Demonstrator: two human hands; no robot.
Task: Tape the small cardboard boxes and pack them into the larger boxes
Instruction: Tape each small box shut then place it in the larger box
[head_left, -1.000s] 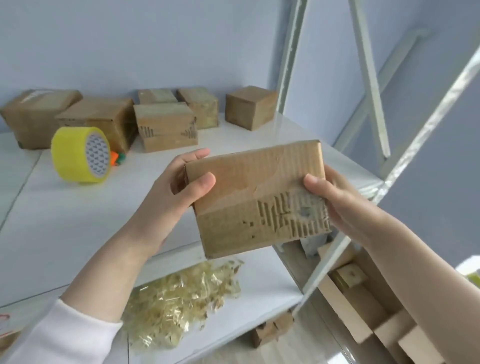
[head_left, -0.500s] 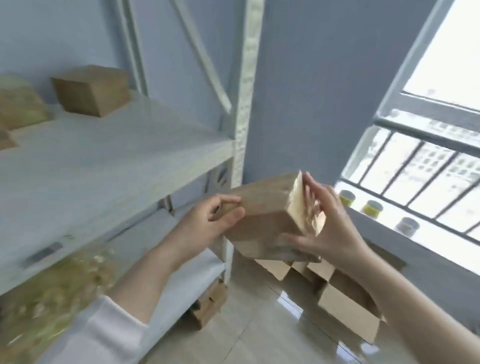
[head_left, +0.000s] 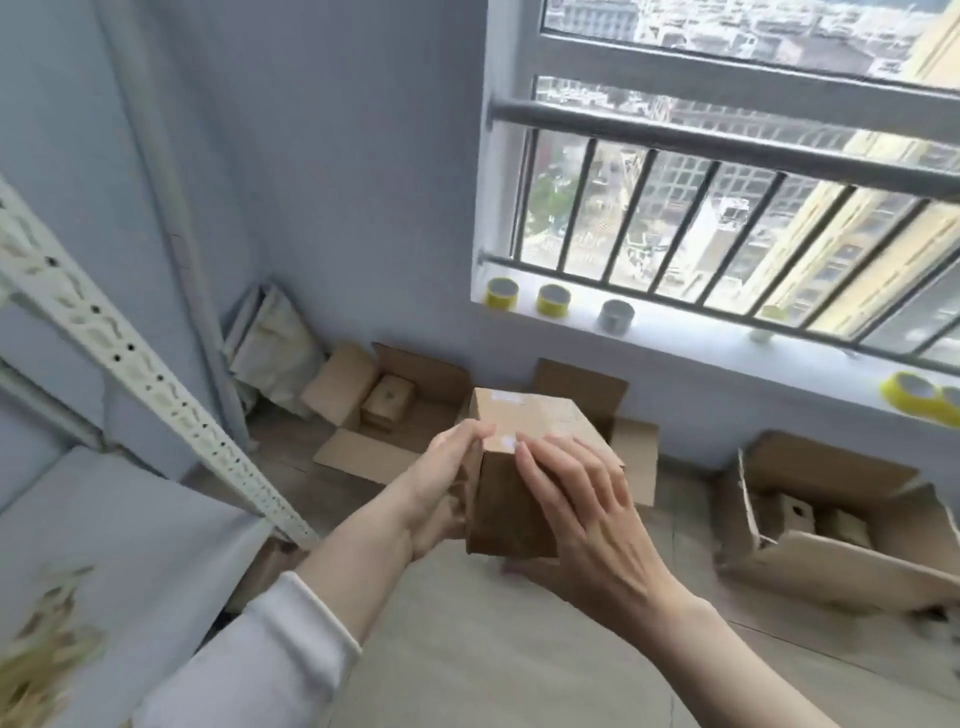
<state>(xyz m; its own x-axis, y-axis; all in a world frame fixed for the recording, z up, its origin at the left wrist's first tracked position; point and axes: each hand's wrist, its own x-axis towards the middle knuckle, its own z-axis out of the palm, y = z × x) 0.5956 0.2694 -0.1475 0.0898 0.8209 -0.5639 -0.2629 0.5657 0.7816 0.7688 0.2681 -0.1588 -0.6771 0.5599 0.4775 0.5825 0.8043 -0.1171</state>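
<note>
A small brown cardboard box (head_left: 524, 421) is held in mid-air between both hands, above the floor. My left hand (head_left: 441, 486) grips its left side; my right hand (head_left: 582, 499) lies flat over its right face and front edge. Beyond it on the floor stand open larger boxes: one (head_left: 363, 452) at the left with a small box (head_left: 388, 400) inside, one (head_left: 631, 447) directly behind the held box, mostly hidden, and one (head_left: 826, 473) at the right with small boxes inside.
A white metal shelf post (head_left: 130, 358) slants across the left, with the shelf board (head_left: 119, 545) below it. Several tape rolls, such as a yellow one (head_left: 501, 293), sit on the windowsill (head_left: 691, 353). Flat packaging (head_left: 275, 343) leans in the corner.
The view has swung right from the shelf to the floor by the window. Both hands have carried the small box along, and it is now turned end-up.
</note>
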